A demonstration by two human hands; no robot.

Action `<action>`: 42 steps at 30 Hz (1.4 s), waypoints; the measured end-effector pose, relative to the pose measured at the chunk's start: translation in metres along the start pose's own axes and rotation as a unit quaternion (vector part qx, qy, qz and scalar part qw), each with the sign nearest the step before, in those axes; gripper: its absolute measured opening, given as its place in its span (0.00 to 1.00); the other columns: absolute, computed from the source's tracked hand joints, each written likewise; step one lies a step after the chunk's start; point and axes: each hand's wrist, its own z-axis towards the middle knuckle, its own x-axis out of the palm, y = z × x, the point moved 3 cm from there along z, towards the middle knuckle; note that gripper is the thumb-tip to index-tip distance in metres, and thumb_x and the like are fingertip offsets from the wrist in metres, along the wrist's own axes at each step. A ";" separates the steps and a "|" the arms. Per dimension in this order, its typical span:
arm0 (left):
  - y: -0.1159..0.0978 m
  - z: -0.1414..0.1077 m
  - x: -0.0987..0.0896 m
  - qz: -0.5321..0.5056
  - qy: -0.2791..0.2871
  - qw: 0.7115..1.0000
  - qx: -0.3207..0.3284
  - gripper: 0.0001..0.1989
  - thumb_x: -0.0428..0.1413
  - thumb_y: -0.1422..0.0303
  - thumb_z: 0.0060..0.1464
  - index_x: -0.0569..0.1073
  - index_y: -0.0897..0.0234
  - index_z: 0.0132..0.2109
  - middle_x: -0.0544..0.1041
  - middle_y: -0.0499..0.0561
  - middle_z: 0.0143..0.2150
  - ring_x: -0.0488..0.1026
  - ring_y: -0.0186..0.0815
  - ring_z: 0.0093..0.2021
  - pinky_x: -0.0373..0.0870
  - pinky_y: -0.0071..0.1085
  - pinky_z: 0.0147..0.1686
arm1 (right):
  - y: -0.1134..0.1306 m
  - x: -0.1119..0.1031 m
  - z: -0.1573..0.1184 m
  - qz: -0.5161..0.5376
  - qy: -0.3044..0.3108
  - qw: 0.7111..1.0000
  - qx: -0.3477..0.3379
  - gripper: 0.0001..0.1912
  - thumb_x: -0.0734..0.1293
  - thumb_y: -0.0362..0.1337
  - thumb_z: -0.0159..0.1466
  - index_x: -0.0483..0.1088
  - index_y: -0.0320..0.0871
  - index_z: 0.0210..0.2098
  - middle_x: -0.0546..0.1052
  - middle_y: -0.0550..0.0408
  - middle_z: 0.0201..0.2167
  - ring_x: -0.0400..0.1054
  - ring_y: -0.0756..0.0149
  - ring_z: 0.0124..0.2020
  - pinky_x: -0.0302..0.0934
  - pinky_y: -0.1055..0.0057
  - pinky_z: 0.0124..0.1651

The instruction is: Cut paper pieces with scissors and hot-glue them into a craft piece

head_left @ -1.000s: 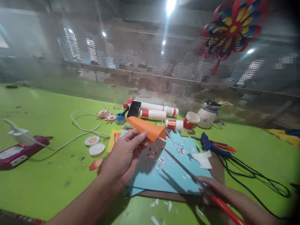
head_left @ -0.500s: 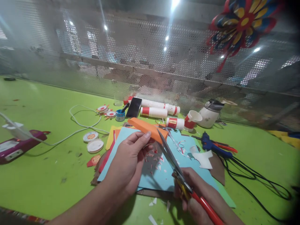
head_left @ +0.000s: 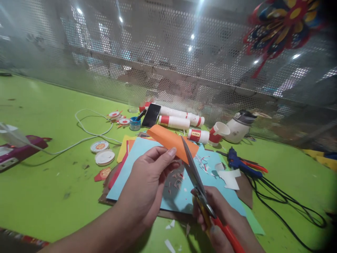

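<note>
Pinched between the thumb and fingers of my left hand (head_left: 150, 175) is a folded piece of orange paper (head_left: 171, 142). My right hand (head_left: 221, 214) is closed around the red and yellow handles of a pair of scissors (head_left: 196, 175). Its blades point up and away from me and lie at the right part of the orange paper, slightly apart. Beneath both hands lies a stack of coloured sheets with a light blue sheet (head_left: 126, 165) on top. Small red and white scraps (head_left: 177, 181) are scattered over it.
A blue glue gun (head_left: 237, 161) with a black cord lies at right. Behind the sheets are red-and-white paper cups (head_left: 218, 133), a phone (head_left: 152, 115), a blue paint jar (head_left: 135, 123) and a kettle-like pot (head_left: 239, 126). A purple power strip (head_left: 23, 151) is at left.
The orange paper has turned to show more of its broad face, and its right end sits further right. The scissor blades have shifted slightly along it. The camera view has tilted a little.
</note>
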 end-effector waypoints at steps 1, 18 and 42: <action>0.000 0.000 0.000 -0.001 -0.002 1.000 -0.001 0.06 0.65 0.71 0.44 0.75 0.68 0.30 0.75 0.50 0.29 0.71 0.30 0.28 0.70 0.27 0.34 | -0.001 0.000 0.000 0.000 0.000 1.000 -0.003 0.34 0.51 0.69 0.57 0.63 0.49 0.44 0.71 0.55 0.27 0.63 0.63 0.25 0.54 0.69 0.28; 0.001 -0.001 -0.001 -0.009 -0.004 1.000 -0.010 0.07 0.64 0.71 0.44 0.72 0.67 0.28 0.74 0.49 0.27 0.71 0.31 0.28 0.69 0.27 0.31 | 0.001 0.002 0.001 -0.012 -0.009 1.000 -0.028 0.32 0.50 0.67 0.60 0.63 0.47 0.43 0.68 0.57 0.24 0.60 0.65 0.24 0.54 0.70 0.27; 0.001 -0.003 0.000 -0.007 0.007 1.000 -0.006 0.05 0.62 0.72 0.49 0.73 0.69 0.31 0.74 0.49 0.30 0.69 0.27 0.30 0.67 0.25 0.36 | 0.007 -0.001 0.000 -0.006 -0.007 0.998 -0.067 0.27 0.52 0.64 0.63 0.61 0.49 0.44 0.68 0.61 0.25 0.59 0.69 0.23 0.53 0.73 0.26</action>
